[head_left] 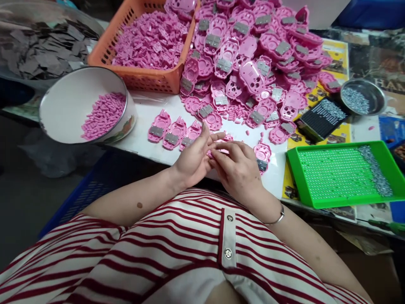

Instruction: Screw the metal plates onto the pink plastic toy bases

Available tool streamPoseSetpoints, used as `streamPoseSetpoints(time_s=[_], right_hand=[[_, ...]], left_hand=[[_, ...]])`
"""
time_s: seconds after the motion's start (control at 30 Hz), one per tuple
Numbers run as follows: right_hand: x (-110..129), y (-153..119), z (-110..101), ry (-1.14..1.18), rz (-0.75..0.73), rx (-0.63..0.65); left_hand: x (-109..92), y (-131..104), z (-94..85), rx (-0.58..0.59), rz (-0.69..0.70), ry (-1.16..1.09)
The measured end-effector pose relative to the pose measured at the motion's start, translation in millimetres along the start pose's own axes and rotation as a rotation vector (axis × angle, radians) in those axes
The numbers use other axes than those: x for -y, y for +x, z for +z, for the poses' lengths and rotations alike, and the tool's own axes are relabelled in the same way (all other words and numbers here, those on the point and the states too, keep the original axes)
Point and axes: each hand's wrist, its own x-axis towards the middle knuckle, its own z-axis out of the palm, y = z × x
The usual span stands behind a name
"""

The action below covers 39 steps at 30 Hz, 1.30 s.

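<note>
Close together at the table's front edge, my two hands meet over a small pink part (pixel 210 154), which shows only partly between the fingers. My left hand (pixel 194 160) is palm up, its thumb raised and its fingers curled around the part. My right hand (pixel 237 166) pinches at the same part with thumb and fingertips. Left of my hands, pink shells with grey metal plates (pixel 172 134) lie in a row, partly covered by my left hand. Another pink shell (pixel 262 155) lies just right of my right hand.
Behind are a heap of pink shells (pixel 228 57) and an orange basket (pixel 142 78) of pink pieces. An enamel bowl (pixel 60 101) stands left. At right are a green tray (pixel 332 173), a black tray (pixel 322 120) and a metal bowl (pixel 376 99) holding screws.
</note>
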Motion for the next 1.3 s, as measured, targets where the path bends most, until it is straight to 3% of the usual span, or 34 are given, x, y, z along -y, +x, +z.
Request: streamPoseSetpoints(time_s=[0.1, 0.2, 0.3, 0.37, 0.43, 0.53, 0.73, 1.03, 1.13, 1.3], right_hand=[[-6, -10, -3, 0.02, -0.001, -0.047], [-25, -20, -15, 0.079, 0.146, -0.103], [-55, -27, -30, 0.123, 0.42, -0.174], [-73, -28, -36, 0.144, 0.515, -0.162], [-83, -28, -36, 0.153, 0.518, -0.088], [-85, -25, -23, 0.134, 0.442, 0.047], [-77, -24, -3, 0.038, 0.307, 0.192], [-64, -14, -14, -0.224, 0.138, 0.431], [-59, -12, -16, -0.309, 0.123, 0.442], [-65, -17, -11, -0.255, 0.117, 0.377]], left_hand=[[7, -5, -1.9, 0.057, -0.002, 0.064], [14, -8, -7.3, 0.061, 0.089, 0.288], [17, -6, -10.1, 0.084, 0.468, 0.751], [17, -4, -8.5, 0.175, 0.719, 1.127], [19, 0, -4.8, 0.285, 0.804, 1.46], [23, 4, 0.6, 0.343, 0.766, 1.74], [26, 6, -0.1, 0.333, 0.766, 1.836], [25, 8, -0.2, 0.327, 0.764, 1.839], [25, 8, 0.2, 0.322, 0.756, 1.829], [26, 9, -1.5, 0.323, 0.762, 1.829]])
